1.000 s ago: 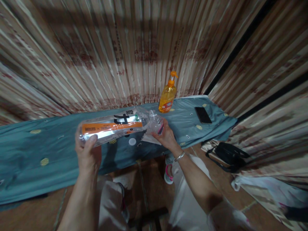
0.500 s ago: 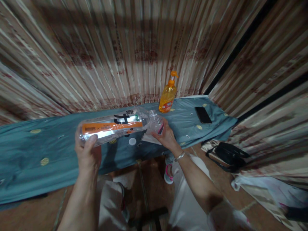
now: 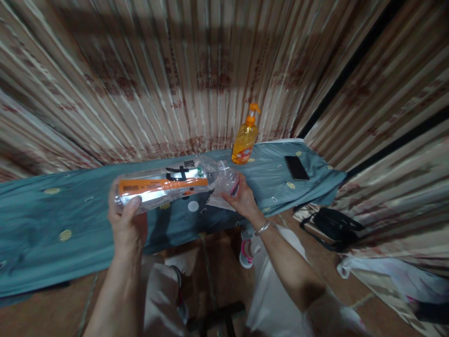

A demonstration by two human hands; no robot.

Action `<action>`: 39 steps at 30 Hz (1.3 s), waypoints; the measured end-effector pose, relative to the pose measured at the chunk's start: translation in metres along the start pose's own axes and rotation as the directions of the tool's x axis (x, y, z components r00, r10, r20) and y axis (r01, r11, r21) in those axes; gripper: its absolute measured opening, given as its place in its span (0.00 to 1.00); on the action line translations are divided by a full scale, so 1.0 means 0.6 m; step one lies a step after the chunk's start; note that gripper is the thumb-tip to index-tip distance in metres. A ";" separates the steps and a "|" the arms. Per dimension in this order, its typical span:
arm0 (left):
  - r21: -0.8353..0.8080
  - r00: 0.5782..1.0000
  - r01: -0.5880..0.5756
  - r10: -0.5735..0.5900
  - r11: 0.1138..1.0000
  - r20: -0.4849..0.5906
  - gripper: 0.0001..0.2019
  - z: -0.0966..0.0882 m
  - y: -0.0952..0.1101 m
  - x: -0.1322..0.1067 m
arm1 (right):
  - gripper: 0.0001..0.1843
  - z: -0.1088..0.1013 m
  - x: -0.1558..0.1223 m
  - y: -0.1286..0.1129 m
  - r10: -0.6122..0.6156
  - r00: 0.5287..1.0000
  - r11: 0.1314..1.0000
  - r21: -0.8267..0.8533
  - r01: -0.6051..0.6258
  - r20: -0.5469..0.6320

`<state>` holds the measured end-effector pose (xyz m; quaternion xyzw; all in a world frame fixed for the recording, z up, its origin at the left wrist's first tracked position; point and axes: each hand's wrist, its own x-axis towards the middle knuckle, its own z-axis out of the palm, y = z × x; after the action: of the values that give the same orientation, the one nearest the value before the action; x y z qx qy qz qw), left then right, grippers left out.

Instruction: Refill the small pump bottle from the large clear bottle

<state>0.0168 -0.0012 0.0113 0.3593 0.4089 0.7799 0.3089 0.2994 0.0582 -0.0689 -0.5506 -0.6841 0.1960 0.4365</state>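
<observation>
My left hand (image 3: 128, 224) is wrapped round the base end of a large clear plastic bottle (image 3: 163, 187) with an orange label band and black lettering. The bottle lies nearly level in the air, its neck pointing right. At that neck, my right hand (image 3: 243, 199) grips a small clear plastic container (image 3: 226, 180) with a pink and dark patch on its side. Where the two meet, the clear plastic overlaps, and I cannot tell whether they touch. Below them on the cloth are a round white cap (image 3: 192, 206) and a pale flat piece (image 3: 221, 202), partly hidden by my right hand.
An orange pump bottle (image 3: 244, 142) stands at the back of the long surface with the teal cloth (image 3: 87, 243). A black phone (image 3: 296, 168) lies to its right. Pleated curtains (image 3: 140, 84) hang behind and at the right. A black bag (image 3: 333, 224) sits low at the right.
My left hand and the large bottle's base have shifted very slightly left. Otherwise both hands and the things they hold keep the same pose.
</observation>
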 end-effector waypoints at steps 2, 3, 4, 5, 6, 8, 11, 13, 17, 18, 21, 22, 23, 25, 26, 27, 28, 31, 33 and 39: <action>0.004 1.000 -0.005 0.005 1.000 -0.002 0.33 -0.001 -0.001 0.000 | 0.50 0.000 -0.001 0.000 0.015 1.000 1.000 0.004 -0.015 0.002; 0.005 1.000 -0.003 0.003 1.000 -0.009 0.33 -0.001 -0.001 -0.001 | 0.49 0.000 -0.001 0.000 0.020 1.000 1.000 0.005 -0.020 0.002; 0.005 1.000 0.003 -0.003 1.000 -0.017 0.33 -0.002 -0.001 -0.001 | 0.49 0.000 -0.001 0.000 0.021 1.000 1.000 0.006 -0.021 0.002; 0.003 1.000 0.008 -0.008 1.000 -0.023 0.33 -0.002 -0.001 -0.001 | 0.49 0.000 -0.002 0.000 0.019 1.000 1.000 0.006 -0.019 0.002; -0.002 1.000 0.014 -0.014 1.000 -0.027 0.34 -0.002 -0.002 0.000 | 0.49 -0.001 -0.002 0.000 0.015 1.000 1.000 0.006 -0.015 0.003; -0.014 0.999 0.016 -0.017 1.000 -0.032 0.34 -0.002 -0.002 0.000 | 0.49 -0.001 -0.002 -0.001 0.005 1.000 1.000 0.004 -0.005 0.000; -0.012 0.999 0.004 -0.004 1.000 -0.032 0.32 -0.003 -0.003 0.000 | 0.48 -0.002 -0.002 -0.002 -0.006 1.000 1.000 -0.004 0.006 -0.006; -0.007 0.999 -0.003 0.003 1.000 -0.033 0.30 -0.004 -0.003 0.000 | 0.48 -0.002 -0.003 -0.002 -0.008 1.000 1.000 -0.008 0.008 -0.006; -0.010 0.999 -0.009 0.008 1.000 -0.045 0.29 -0.005 -0.004 0.000 | 0.47 -0.002 -0.003 -0.002 0.004 1.000 1.000 -0.014 -0.004 -0.009; -0.009 0.999 -0.008 0.007 1.000 -0.047 0.30 -0.006 -0.005 0.000 | 0.48 -0.002 -0.004 -0.002 0.009 1.000 1.000 -0.016 -0.009 -0.012; -0.013 0.999 -0.001 0.001 1.000 -0.053 0.32 -0.006 -0.004 0.002 | 0.48 -0.001 -0.004 -0.001 0.016 1.000 1.000 -0.021 -0.017 -0.019; -0.015 0.999 0.000 -0.001 1.000 -0.052 0.32 -0.006 -0.004 0.002 | 0.48 -0.001 -0.004 -0.001 0.014 1.000 1.000 -0.024 -0.014 -0.020; -0.017 0.999 -0.001 0.000 1.000 -0.052 0.32 -0.006 -0.003 0.003 | 0.47 -0.001 -0.004 -0.001 0.009 1.000 1.000 -0.028 -0.010 -0.020; -0.022 0.999 -0.004 0.003 1.000 -0.048 0.30 -0.005 -0.002 0.003 | 0.47 0.000 -0.004 -0.001 0.000 1.000 0.999 -0.038 -0.001 -0.020; -0.023 0.999 -0.004 0.003 1.000 -0.049 0.30 -0.005 -0.002 0.003 | 0.47 0.001 -0.003 -0.001 -0.003 1.000 0.999 -0.044 0.002 -0.022; -0.024 0.999 -0.007 0.005 1.000 -0.051 0.29 -0.004 -0.001 0.002 | 0.47 0.002 -0.003 0.000 -0.005 1.000 0.999 -0.051 0.004 -0.024; -0.025 0.999 -0.009 0.008 1.000 -0.053 0.28 -0.004 -0.001 0.002 | 0.47 0.003 -0.003 0.000 -0.007 1.000 0.998 -0.058 0.006 -0.026; -0.019 0.998 -0.016 0.015 1.000 -0.053 0.27 -0.005 0.000 0.001 | 0.48 0.007 -0.003 0.004 -0.018 0.999 0.997 -0.081 0.016 -0.036; -0.004 0.999 -0.019 0.019 1.000 -0.051 0.26 -0.006 0.000 0.001 | 0.47 0.010 -0.003 0.006 -0.034 0.998 0.995 -0.097 0.030 -0.043; -0.005 0.998 -0.019 0.018 1.000 -0.063 0.30 -0.011 -0.002 0.004 | 0.47 0.017 -0.004 0.010 -0.064 0.996 0.990 -0.133 0.055 -0.067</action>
<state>0.0102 -0.0013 0.0085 0.3374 0.4131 0.7948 0.2895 0.2944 0.0600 -0.0798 -0.5640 -0.6957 0.1179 0.4289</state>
